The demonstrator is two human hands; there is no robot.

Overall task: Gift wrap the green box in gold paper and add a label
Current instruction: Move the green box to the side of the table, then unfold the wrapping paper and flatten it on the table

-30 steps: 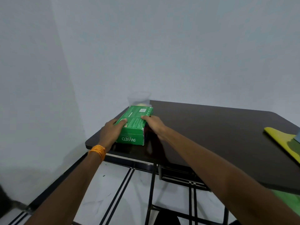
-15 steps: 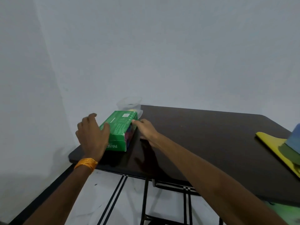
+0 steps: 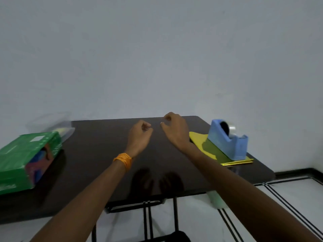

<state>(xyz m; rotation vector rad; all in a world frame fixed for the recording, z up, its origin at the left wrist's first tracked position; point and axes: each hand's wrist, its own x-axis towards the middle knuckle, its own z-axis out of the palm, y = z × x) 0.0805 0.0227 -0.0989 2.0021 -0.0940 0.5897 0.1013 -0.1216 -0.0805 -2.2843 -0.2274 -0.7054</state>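
The green box (image 3: 26, 159) lies on the left end of the dark table (image 3: 104, 163), with no hand on it. My left hand (image 3: 139, 135) hovers over the table's middle, fingers loosely curled and holding nothing. My right hand (image 3: 174, 130) hangs beside it to the right, fingers also loosely curled and empty. The gold paper (image 3: 232, 161) lies in a flat stack at the table's right end, partly under a blue tape dispenser (image 3: 229, 138). A yellow sheet (image 3: 197, 138) lies on top of the stack. No label shows.
A clear plastic container (image 3: 52, 123) stands behind the green box at the far left corner. A pale green object (image 3: 216, 199) shows under the table's near right edge. The wall runs close behind the table. White tiled floor lies to the right.
Both hands have let go of the green box and moved right to the table's middle. The view has swung right, bringing the tape dispenser and gold paper into sight.
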